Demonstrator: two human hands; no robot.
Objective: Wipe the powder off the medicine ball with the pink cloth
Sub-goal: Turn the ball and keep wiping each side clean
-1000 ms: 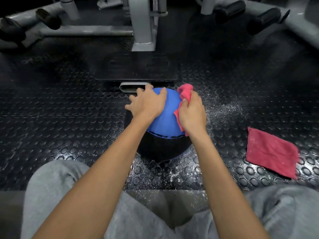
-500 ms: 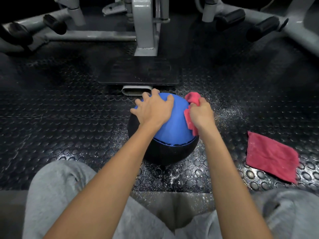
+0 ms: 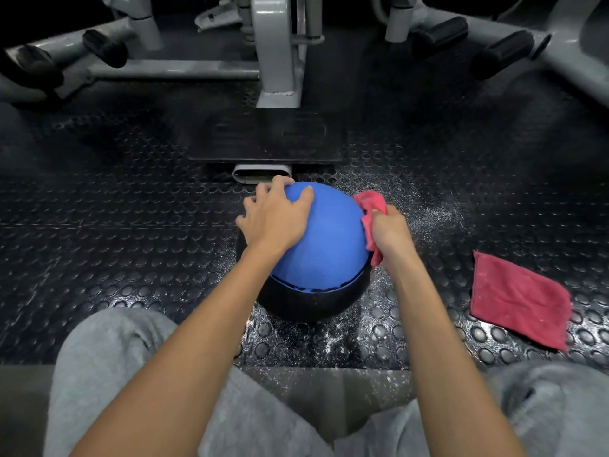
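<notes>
Grip differs by job: left hand [image 3: 275,222], fingers spread and straight, presses the medicine ball [image 3: 329,245] beneath it, likely to stop it rolling. Right hand [image 3: 390,235] clutches the bunched pink cloth [image 3: 370,206] against the ball's side, just left of its palm.

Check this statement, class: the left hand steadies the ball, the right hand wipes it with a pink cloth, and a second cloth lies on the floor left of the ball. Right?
One point is wrong: the head view shows the second cloth on the floor right of the ball, not left. The rest stands.
</notes>
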